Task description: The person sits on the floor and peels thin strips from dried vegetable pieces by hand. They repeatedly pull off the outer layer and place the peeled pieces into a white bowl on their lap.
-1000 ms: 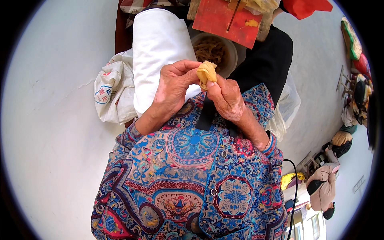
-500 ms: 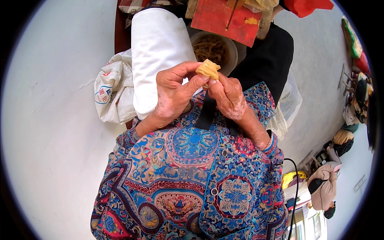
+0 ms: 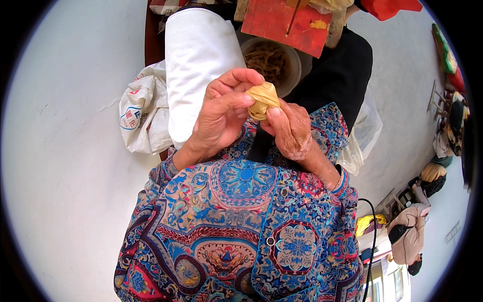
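Observation:
Between my two hands is a small yellowish bundle of folded or wound strips [image 3: 263,99], roughly round; I cannot tell its material. My left hand [image 3: 221,108] pinches its left side with thumb and fingers, the index finger curved over the top. On its lower right, the thumb of my right hand [image 3: 291,128] presses against it, the fingers curled underneath and partly hidden. Just beyond the bundle, a round pale tub [image 3: 296,68] holds many brownish strips [image 3: 267,61].
A white cloth [image 3: 201,60] covers my left leg, with a white printed bag [image 3: 143,113] beside it. A red board [image 3: 274,25] overhangs the tub's far side. A clear plastic bag [image 3: 365,133] lies at right. A person [image 3: 406,234] is at the far right.
The bundle has turned and now shows a larger, rounder face of wrapped strips. My left index finger has lifted, and my right hand has shifted slightly down and right.

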The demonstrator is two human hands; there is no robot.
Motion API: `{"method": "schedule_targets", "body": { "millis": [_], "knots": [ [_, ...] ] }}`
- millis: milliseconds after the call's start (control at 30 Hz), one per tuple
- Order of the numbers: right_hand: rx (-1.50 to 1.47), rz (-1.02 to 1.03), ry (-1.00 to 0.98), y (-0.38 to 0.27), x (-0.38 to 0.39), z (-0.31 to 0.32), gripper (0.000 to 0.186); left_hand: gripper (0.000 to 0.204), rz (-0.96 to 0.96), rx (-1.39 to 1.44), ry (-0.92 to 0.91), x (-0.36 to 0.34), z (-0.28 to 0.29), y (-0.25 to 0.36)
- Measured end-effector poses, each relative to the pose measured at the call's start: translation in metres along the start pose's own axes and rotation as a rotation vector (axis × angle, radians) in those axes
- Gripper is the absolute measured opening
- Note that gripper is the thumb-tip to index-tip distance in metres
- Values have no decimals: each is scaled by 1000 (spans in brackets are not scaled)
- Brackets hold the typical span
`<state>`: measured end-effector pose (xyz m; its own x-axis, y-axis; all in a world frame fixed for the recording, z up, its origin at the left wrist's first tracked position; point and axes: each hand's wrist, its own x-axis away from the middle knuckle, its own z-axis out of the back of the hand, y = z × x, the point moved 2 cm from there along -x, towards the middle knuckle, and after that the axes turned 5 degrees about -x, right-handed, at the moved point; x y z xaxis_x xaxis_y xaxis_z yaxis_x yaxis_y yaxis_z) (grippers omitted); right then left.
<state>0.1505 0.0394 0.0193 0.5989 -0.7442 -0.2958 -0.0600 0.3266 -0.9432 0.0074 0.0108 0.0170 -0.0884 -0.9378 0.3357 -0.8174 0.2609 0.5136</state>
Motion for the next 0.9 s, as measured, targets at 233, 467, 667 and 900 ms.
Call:
{"method": "schedule_targets", "body": {
  "millis": [233, 467, 667, 900],
  "knots": [
    [23, 90, 21, -2, 3, 0, 7, 40, 83, 7, -121, 3, -1, 3],
    [317, 153, -55, -5, 8, 4, 2, 38, 35, -457, -78, 8, -14, 8],
    [666, 173, -40, 8, 18, 6, 14, 16, -72, -1121, 161, 10, -5, 3],
    [746, 195, -75, 12, 23, 8, 23, 21, 315, -729, 167, 19, 2, -8]
  ]
}}
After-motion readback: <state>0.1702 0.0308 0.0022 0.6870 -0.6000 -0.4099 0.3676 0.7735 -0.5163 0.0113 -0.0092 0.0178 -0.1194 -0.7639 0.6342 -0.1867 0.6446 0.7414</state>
